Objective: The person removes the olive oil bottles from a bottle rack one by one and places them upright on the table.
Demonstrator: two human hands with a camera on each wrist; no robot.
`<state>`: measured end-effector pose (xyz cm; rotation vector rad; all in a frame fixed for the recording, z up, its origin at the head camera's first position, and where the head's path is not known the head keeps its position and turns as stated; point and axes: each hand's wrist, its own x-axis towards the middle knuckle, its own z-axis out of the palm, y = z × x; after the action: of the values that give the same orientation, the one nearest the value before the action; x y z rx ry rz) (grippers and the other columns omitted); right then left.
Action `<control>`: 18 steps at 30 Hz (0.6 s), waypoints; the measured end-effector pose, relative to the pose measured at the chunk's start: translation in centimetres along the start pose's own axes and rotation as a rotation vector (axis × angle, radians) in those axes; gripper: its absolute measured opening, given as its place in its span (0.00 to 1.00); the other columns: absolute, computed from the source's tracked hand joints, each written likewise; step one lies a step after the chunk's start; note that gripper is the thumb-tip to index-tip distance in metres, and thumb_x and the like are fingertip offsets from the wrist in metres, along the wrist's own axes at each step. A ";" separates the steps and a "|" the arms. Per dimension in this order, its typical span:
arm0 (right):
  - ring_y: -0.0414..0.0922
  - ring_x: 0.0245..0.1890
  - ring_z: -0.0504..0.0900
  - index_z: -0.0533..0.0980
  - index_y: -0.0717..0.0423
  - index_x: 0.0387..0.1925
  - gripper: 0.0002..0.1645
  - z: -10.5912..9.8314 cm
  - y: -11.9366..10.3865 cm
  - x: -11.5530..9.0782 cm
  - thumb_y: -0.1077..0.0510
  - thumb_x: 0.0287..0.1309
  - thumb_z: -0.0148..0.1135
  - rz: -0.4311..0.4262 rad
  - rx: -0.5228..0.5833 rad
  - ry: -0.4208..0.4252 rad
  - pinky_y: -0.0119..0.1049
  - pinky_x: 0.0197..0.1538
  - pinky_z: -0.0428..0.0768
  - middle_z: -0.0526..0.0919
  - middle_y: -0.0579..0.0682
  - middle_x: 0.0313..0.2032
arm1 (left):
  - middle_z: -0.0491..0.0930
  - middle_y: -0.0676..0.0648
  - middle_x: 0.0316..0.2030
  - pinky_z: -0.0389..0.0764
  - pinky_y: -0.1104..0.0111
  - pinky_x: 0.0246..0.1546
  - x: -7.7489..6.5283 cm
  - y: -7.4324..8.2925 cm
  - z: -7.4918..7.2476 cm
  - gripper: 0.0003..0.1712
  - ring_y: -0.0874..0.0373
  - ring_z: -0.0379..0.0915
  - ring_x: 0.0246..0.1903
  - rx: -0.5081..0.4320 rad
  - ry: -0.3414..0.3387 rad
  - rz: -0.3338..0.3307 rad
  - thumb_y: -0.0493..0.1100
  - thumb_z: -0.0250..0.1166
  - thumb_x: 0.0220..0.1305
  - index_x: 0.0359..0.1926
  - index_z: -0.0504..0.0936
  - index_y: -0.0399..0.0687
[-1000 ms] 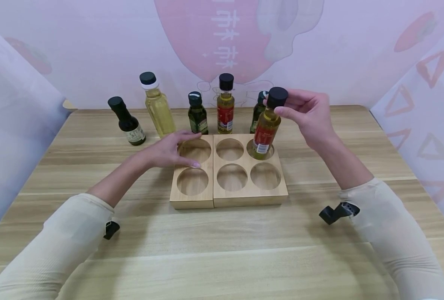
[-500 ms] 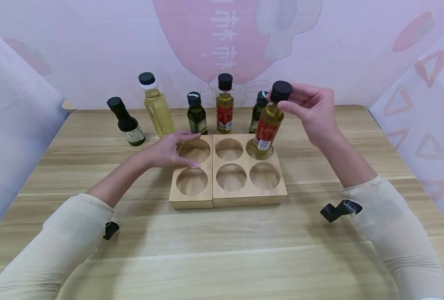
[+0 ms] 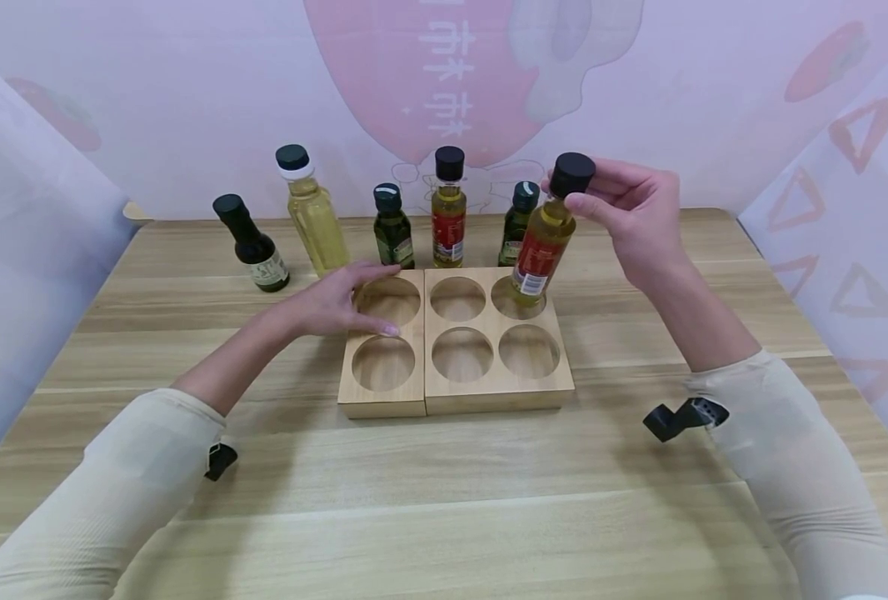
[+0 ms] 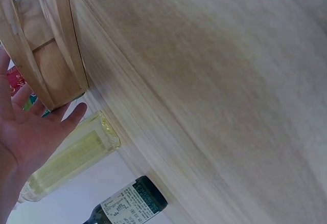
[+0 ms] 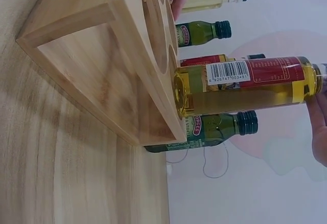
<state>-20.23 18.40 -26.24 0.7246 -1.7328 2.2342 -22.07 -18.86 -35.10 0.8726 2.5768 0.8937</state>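
My right hand [image 3: 642, 221] pinches the neck, just below the black cap, of a red-labelled oil bottle [image 3: 540, 254]. The bottle tilts over the rear right hole of a wooden bottle rack [image 3: 496, 402]. In the right wrist view its base is level with the rack's top, over the opening. At the rack's left end, my left hand [image 3: 331, 302] rests with thumb and fingers spread, touching the wood around the rear left hole. A narrower wooden section [image 3: 384, 409] adjoins the wider one. The left wrist view shows the fingers against the rack's end.
Behind the rack stand a green oil bottle [image 3: 394, 233], another red-labelled bottle [image 3: 449, 221] and a second green bottle [image 3: 515, 229], partly hidden. Further left are a tall pale-yellow oil bottle [image 3: 316, 221] and a dark long-necked bottle [image 3: 258, 250]. A printed backdrop [image 3: 212, 100] lies behind the table.
My right hand has raised the red-labelled bottle up and slightly right, drawing its base higher at the rear right hole. The left hand stays in place on the rack.
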 end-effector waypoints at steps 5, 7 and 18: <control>0.50 0.42 0.91 0.84 0.73 0.48 0.17 -0.3 -0.2 0.1 0.81 0.57 0.66 0.000 0.043 0.014 0.37 0.52 0.87 0.91 0.60 0.39 | 0.63 0.31 0.74 0.56 0.43 0.77 0.0 0.0 0.0 0.54 0.35 0.54 0.76 -0.029 0.007 -0.004 0.47 0.80 0.57 0.76 0.62 0.33; 0.50 0.42 0.91 0.84 0.73 0.48 0.16 -0.5 -0.3 0.2 0.80 0.57 0.67 -0.001 0.049 0.022 0.37 0.52 0.87 0.91 0.60 0.39 | 0.63 0.31 0.74 0.56 0.44 0.77 0.1 0.0 0.1 0.54 0.35 0.54 0.76 -0.041 0.009 -0.006 0.47 0.80 0.57 0.76 0.62 0.33; 0.52 0.42 0.91 0.83 0.76 0.47 0.16 -1.6 -0.8 0.7 0.80 0.55 0.69 -0.015 0.111 0.080 0.38 0.54 0.87 0.90 0.62 0.39 | 0.62 0.31 0.74 0.55 0.44 0.78 0.0 0.1 0.1 0.53 0.35 0.53 0.76 -0.067 0.006 -0.020 0.46 0.81 0.57 0.76 0.62 0.33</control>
<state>-20.85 20.05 -25.55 0.6589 -1.5732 2.3307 -21.98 -18.74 -35.05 0.8246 2.5402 0.9727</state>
